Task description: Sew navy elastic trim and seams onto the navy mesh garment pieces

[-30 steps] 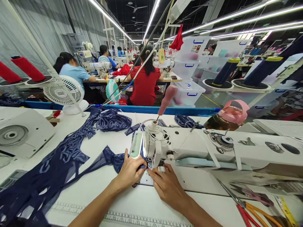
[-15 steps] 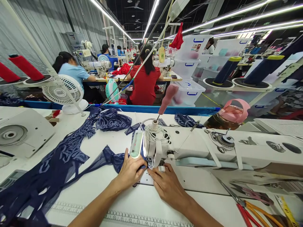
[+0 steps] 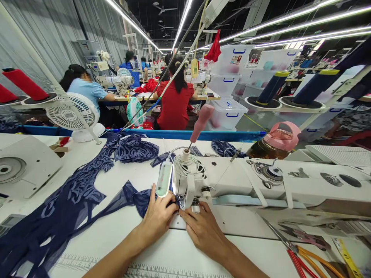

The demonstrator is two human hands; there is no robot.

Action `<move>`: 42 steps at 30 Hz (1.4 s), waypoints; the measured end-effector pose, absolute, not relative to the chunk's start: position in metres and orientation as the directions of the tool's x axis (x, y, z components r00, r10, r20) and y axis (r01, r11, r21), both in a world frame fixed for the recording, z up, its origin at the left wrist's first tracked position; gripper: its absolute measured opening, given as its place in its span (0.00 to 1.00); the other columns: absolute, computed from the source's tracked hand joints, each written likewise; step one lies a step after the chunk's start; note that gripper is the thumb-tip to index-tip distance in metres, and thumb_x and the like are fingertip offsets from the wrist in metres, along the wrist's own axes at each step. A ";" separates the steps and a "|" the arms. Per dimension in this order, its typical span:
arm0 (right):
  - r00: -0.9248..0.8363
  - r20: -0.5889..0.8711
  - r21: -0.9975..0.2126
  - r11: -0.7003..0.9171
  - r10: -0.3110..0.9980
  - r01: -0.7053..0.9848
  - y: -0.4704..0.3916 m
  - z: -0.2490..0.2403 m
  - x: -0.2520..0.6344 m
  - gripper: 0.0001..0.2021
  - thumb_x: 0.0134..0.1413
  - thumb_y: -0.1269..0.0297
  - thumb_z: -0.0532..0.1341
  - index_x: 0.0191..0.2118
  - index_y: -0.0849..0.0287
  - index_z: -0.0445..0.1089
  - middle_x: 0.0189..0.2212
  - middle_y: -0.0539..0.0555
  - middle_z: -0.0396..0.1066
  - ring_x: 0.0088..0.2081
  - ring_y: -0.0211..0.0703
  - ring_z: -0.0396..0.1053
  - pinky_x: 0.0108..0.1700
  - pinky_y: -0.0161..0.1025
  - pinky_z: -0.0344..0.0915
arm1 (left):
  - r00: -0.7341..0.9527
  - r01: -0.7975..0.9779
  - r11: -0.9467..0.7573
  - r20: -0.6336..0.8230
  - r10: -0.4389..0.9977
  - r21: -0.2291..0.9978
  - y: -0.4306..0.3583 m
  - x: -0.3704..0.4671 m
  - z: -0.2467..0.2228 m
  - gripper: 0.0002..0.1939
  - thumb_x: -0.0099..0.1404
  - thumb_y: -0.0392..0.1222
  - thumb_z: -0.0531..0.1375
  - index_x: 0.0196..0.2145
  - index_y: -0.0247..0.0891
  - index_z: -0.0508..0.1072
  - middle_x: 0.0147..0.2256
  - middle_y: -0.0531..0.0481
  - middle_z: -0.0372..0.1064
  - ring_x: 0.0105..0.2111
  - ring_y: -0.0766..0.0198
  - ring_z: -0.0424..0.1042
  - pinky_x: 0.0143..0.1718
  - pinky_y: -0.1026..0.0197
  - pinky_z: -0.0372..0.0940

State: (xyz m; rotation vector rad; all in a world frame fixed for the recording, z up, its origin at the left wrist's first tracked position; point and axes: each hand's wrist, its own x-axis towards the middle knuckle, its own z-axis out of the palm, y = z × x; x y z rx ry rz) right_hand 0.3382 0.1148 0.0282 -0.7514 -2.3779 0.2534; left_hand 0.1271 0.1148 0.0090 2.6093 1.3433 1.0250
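A white sewing machine [image 3: 232, 170] stands in front of me, with navy fabric [image 3: 141, 204] under its presser foot [image 3: 181, 200]. My left hand [image 3: 159, 214] is closed on this fabric just left of the foot, thumb and fingers bunched together. Across from it, my right hand [image 3: 204, 227] rests on the machine bed with fingers stretched toward the needle area, the index fingertip close to the left thumb. I see no cloth in the right hand. From the fabric a navy strip runs left to a large patterned navy heap [image 3: 78, 189]. The fabric edge at the needle is mostly hidden.
A pink-handled screwdriver [image 3: 201, 121] stands upright on the machine head beside a light [image 3: 164, 178]. Scissors [image 3: 292, 247] with orange handles lie at the right. Behind are a pink-lidded jug [image 3: 282, 137], a white fan [image 3: 74, 116] and co-workers, one in a red top [image 3: 174, 100].
The whole view has shifted slightly to the left. Both hands stay at the presser foot, with only a slight change in the left fingers on the navy fabric.
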 end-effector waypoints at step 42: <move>-0.629 0.516 -0.175 0.791 0.581 0.586 0.123 0.010 0.348 0.15 0.68 0.78 0.45 0.38 0.63 0.67 0.37 0.63 0.64 0.36 0.58 0.68 0.34 0.46 0.67 | 0.583 0.592 -0.787 0.582 0.567 0.173 0.135 0.102 0.007 0.22 0.63 0.24 0.50 0.53 0.32 0.64 0.48 0.38 0.70 0.57 0.49 0.65 0.48 0.48 0.72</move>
